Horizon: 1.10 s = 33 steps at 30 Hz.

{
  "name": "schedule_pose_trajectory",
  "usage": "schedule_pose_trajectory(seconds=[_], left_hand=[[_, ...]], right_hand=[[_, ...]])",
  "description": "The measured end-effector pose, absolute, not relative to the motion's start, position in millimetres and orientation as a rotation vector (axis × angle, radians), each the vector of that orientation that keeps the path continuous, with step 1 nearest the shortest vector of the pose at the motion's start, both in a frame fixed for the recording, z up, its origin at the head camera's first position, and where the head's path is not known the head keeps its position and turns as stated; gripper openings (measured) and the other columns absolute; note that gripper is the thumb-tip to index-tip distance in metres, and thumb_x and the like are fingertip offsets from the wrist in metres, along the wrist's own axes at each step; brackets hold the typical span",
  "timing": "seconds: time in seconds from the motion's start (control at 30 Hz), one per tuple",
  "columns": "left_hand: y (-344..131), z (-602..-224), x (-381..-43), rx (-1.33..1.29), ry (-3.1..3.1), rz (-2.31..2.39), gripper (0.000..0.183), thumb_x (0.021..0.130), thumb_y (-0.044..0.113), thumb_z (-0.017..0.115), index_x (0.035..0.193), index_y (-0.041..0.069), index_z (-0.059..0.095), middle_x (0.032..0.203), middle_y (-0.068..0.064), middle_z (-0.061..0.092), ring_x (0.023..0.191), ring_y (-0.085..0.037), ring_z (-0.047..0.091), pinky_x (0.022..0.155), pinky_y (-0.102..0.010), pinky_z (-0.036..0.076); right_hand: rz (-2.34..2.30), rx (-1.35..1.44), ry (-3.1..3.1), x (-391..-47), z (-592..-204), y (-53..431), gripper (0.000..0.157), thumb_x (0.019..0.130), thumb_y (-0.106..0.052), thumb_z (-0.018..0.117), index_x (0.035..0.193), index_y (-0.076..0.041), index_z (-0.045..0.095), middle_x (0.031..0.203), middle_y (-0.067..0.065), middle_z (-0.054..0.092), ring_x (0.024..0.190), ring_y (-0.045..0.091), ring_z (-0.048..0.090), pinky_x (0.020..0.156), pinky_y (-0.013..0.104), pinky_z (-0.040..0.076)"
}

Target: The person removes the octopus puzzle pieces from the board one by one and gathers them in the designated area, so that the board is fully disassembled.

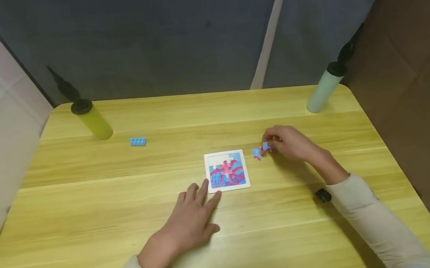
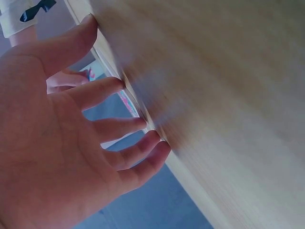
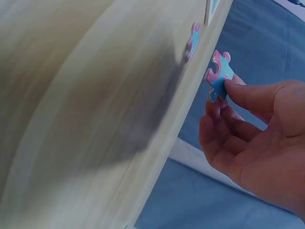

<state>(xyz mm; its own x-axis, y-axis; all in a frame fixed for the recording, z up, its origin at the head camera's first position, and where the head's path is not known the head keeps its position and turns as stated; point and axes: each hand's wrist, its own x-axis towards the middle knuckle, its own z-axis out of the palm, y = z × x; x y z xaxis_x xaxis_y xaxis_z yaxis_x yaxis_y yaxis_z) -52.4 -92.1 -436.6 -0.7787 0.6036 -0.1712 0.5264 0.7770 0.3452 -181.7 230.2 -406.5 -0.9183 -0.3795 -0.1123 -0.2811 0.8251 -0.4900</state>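
A square jigsaw puzzle (image 1: pixel 229 188) with a white frame and a pink octopus picture lies mid-table, its upper left part showing bare white. My left hand (image 1: pixel 188 219) rests beside it, fingers spread and fairly straight, fingertips at the frame's lower left corner. To the right of the frame, my right hand (image 1: pixel 289 141) pinches a blue and pink puzzle piece (image 3: pixel 220 78) between thumb and fingers, held above the table in the right wrist view. A second puzzle piece (image 1: pixel 257 153) lies on the wood between the frame and that hand.
On the wooden table (image 1: pixel 86 218), a blue toy brick (image 1: pixel 138 141) lies at the back left. Behind it stands a yellow-green bottle-shaped cylinder (image 1: pixel 95 121) with a black top. A pale green one (image 1: pixel 323 91) stands at the back right.
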Motion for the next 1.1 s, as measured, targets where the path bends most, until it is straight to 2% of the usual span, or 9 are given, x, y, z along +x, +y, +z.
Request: schedule_pose_trajectory(seconds=[0.4, 0.7, 1.1], left_hand=[[-93, -436, -52, 0.884, 2.701, 0.377, 0.075, 0.095, 0.038, 0.073, 0.157, 0.009, 0.044, 0.166, -0.029, 0.027, 0.146, -0.05, 0.033, 0.116, -0.061, 0.034], [-93, -436, -52, 0.869, 2.694, 0.399, 0.076, 0.094, 0.039, 0.074, 0.157, 0.01, 0.043, 0.167, -0.029, 0.026, 0.147, -0.05, 0.031, 0.117, -0.061, 0.032], [-91, -438, -53, 0.866, 2.691, 0.399, 0.077, 0.094, 0.04, 0.074, 0.158, 0.011, 0.043, 0.168, -0.027, 0.025, 0.148, -0.049, 0.03, 0.118, -0.061, 0.031]], right_hand=[[-0.653, -0.465, 2.773, -183, -410, 255, 0.019, 0.103, -0.004, 0.056, 0.112, -0.003, 0.073, 0.108, 0.018, 0.071, 0.093, 0.029, 0.064, 0.077, 0.041, 0.052], [-0.598, -0.437, 2.765, -186, -412, 264, 0.019, 0.102, -0.002, 0.056, 0.111, -0.002, 0.073, 0.112, 0.02, 0.072, 0.096, 0.03, 0.063, 0.081, 0.042, 0.051], [-0.573, -0.459, 2.759, -189, -422, 269, 0.019, 0.1, 0.001, 0.057, 0.109, -0.001, 0.073, 0.101, 0.015, 0.073, 0.087, 0.026, 0.059, 0.08, 0.041, 0.049]])
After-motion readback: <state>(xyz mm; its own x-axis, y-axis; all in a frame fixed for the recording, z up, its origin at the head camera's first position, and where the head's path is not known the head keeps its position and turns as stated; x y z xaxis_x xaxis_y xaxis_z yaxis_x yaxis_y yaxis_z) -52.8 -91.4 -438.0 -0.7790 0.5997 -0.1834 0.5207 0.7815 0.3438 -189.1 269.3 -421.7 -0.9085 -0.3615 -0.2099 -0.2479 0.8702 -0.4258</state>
